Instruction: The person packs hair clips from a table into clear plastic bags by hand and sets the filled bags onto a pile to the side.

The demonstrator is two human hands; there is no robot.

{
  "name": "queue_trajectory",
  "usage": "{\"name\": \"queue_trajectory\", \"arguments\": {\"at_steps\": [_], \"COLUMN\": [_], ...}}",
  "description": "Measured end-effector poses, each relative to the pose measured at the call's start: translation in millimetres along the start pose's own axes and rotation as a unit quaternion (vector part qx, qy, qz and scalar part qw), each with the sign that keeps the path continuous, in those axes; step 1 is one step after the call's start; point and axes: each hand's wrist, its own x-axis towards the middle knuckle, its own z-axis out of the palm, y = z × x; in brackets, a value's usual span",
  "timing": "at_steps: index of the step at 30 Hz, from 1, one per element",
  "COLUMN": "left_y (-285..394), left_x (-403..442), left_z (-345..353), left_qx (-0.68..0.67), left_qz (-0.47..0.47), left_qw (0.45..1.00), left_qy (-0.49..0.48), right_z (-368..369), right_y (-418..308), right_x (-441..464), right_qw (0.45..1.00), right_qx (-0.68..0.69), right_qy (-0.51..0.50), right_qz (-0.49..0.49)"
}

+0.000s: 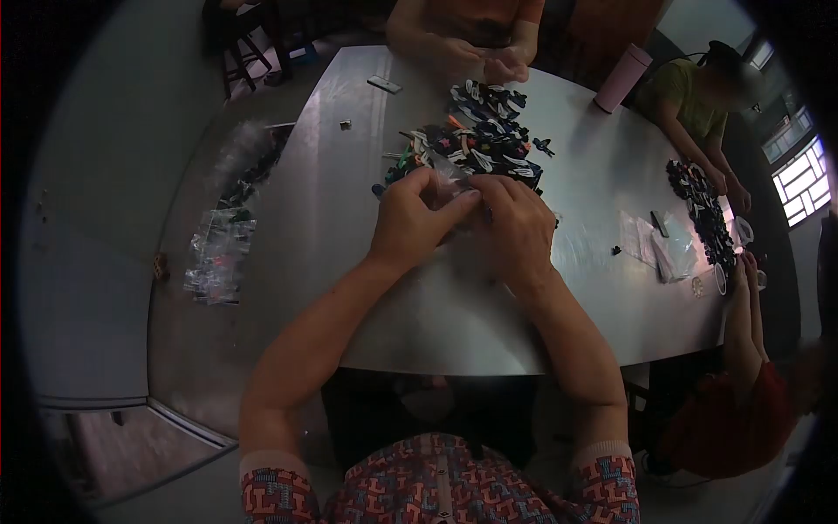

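A small clear plastic bag (448, 171) is pinched between my two hands, just above the metal table (445, 323). My left hand (404, 220) is closed on its left side, thumb reaching across toward the right hand. Curled fingers of my right hand (520, 229) grip the bag's right side; part of that grip is hidden. Directly beyond both hands spreads a heap of small dark pieces (489, 144) with white, orange, pink and green bits among them. Their exact kind is too small to make out.
Across the table a person's hands (493, 63) are near the heap. At right, people work by another dark pile (703, 214), with plastic bags (668, 249) nearby. A pink tumbler (622, 79) stands at the far right. Filled clear bags (218, 258) lie left, beyond the table edge.
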Motion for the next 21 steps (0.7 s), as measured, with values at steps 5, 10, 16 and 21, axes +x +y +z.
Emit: {"name": "queue_trajectory", "arguments": {"at_steps": [5, 10, 16, 21], "left_y": [2, -4, 0, 6], "left_x": [-5, -4, -8, -10], "left_z": [5, 6, 7, 6], "left_qx": [-0.001, 0.055, 0.173, 0.253], "left_qz": [0.034, 0.027, 0.106, 0.16], "left_qw": [0.999, 0.997, 0.978, 0.953], "left_qy": [0.01, 0.038, 0.045, 0.051], "right_z": [-1, 2, 10, 15], "right_y": [2, 0, -3, 3], "right_x": [-5, -2, -2, -3], "right_qw": [0.996, 0.993, 0.996, 0.991], "right_qx": [0.019, -0.011, 0.013, -0.026], "right_qy": [-0.043, -0.055, -0.038, -0.078], "right_qz": [0.077, 0.107, 0.08, 0.106]}}
